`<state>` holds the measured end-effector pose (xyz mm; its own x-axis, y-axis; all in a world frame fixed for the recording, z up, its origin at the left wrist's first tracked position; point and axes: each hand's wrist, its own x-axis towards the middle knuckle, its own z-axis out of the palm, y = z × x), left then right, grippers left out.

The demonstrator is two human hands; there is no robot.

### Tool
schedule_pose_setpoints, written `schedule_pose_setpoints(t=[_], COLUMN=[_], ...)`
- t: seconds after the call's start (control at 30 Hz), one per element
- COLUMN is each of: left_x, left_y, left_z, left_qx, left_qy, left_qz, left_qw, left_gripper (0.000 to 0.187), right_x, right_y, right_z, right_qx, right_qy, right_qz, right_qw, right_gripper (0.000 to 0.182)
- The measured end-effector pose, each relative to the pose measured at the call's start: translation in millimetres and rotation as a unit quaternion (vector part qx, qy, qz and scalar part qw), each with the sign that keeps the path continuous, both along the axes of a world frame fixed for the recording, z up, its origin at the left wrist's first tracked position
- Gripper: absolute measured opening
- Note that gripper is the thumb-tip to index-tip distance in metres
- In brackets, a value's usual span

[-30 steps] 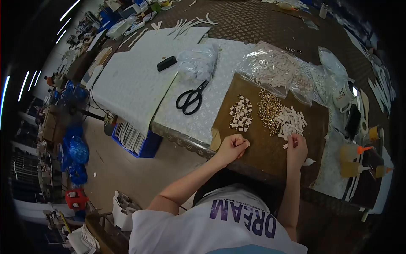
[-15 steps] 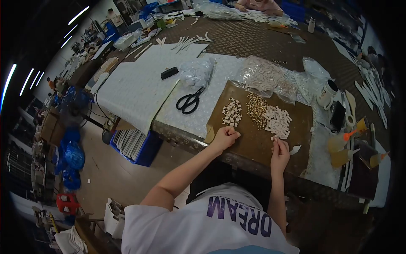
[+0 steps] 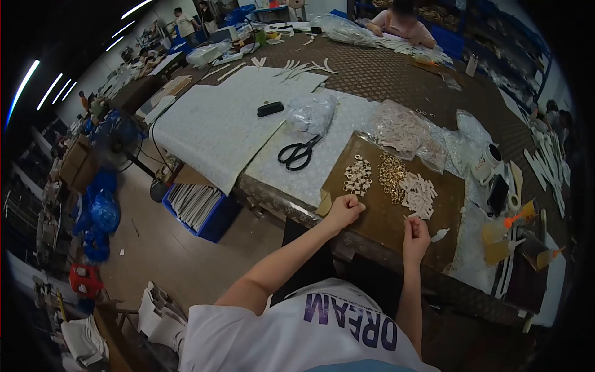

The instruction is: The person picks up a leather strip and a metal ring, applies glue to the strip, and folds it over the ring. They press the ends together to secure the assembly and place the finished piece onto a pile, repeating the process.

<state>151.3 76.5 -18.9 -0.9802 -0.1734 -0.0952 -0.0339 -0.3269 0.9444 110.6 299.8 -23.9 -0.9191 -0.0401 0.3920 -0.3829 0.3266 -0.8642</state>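
While the left hand [image 3: 344, 209] lay curled shut on the board [image 3: 378, 218], the right hand [image 3: 415, 234] pinched a small white strip, likely picked from the strips [image 3: 420, 194] just ahead. Rings [image 3: 392, 176] and finished pieces [image 3: 357, 175] sat sorted alongside. Scissors [image 3: 298, 153] lay left; another person [image 3: 400, 20] worked across the crowded workshop table [image 3: 384, 71].

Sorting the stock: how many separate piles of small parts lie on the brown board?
3: a left pile of assembled pieces, a middle heap of gold rings, and white strips on the right. Smaller strays may be hidden.
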Motion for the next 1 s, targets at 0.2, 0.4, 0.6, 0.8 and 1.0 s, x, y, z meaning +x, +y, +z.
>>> schedule_pose_setpoints(t=[0.2, 0.4, 0.6, 0.8, 1.0], left_x=[2, 0, 2, -1, 1], left_y=[-3, -4, -6, -4, -1], left_z=[-6, -12, -21, -22, -10], left_qx=[0.007, -0.017, -0.018, -0.031, -0.015], left_qy=[0.024, 0.038, 0.07, 0.069, 0.033], left_qz=[-0.015, -0.018, -0.008, -0.001, 0.0], left_qw=[1.0, 0.999, 0.997, 0.997, 0.999], left_gripper=[0.038, 0.038, 0.038, 0.038, 0.038], right_x=[-2, -2, -2, 3, 5], right_y=[4, 0, -2, -6, -2], right_z=[-10, -7, -8, 5, 1], right_qx=[0.013, 0.033, 0.044, 0.067, -0.043], right_qy=[-0.009, 0.047, 0.049, 0.056, 0.0], right_qz=[-0.015, -0.017, -0.013, -0.023, -0.023], right_qw=[1.0, 0.998, 0.998, 0.996, 0.999], right_gripper=[0.006, 0.007, 0.006, 0.006, 0.006])
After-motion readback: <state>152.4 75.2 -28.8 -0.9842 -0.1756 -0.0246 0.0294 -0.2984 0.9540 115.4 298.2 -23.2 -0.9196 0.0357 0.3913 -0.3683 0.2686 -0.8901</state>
